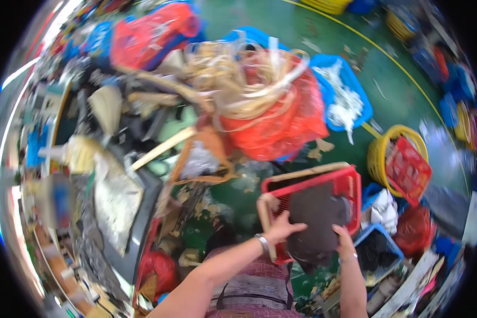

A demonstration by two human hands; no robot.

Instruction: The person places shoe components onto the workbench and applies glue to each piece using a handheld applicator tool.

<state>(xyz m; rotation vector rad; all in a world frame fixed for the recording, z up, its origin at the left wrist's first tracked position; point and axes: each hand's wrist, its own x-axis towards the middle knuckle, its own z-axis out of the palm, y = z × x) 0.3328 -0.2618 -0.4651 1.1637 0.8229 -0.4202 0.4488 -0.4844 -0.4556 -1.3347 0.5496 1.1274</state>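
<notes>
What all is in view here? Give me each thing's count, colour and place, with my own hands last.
Flat piece: one, dark grey-brown, between the hands, over the rectangular basket
Rectangular basket: one, red, front centre
Coiled strips: many, cream, upper centre
Plastic bags: at least three, red, upper left, centre, right
Tub of white material: one, blue, right of the strips
Round basket: one nearby, yellow, right
Tub of dark material: one, blue, lower right
Scraps and boards: too blurred to count, mixed colours, left
Floor: one, green, yellow line at upper right
Wrist band: one, silvery, left wrist
Left hand: one, bare, at the piece's left edge
Right hand: one, bare, at its right edge
</notes>
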